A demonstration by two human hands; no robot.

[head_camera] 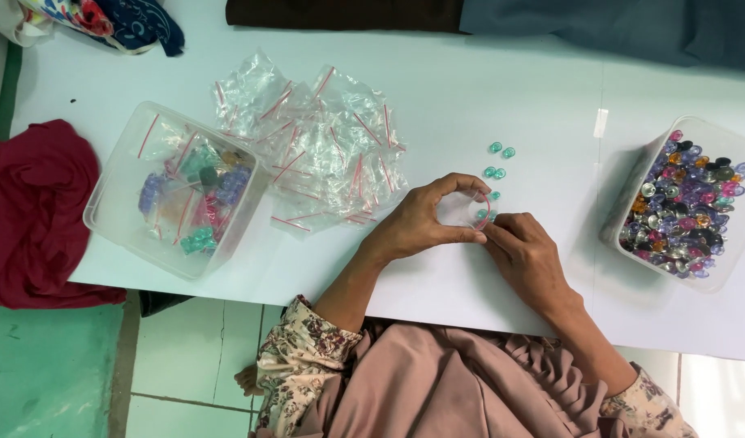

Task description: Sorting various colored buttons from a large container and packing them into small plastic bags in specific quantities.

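Observation:
My left hand (425,223) and my right hand (523,255) meet over the white table (502,97), both pinching a small clear zip bag (468,209) with a red seal strip. A teal bead shows inside the bag. Several loose teal beads (497,161) lie on the table just beyond my fingers. A pile of empty clear zip bags (328,150) sits left of my left hand.
At the left stands a clear plastic tub (113,191) holding filled bead bags. Another clear tub (628,199) at the right is full of mixed coloured beads. Dark red cloth (32,211) hangs off the left edge; dark fabrics lie along the far edge.

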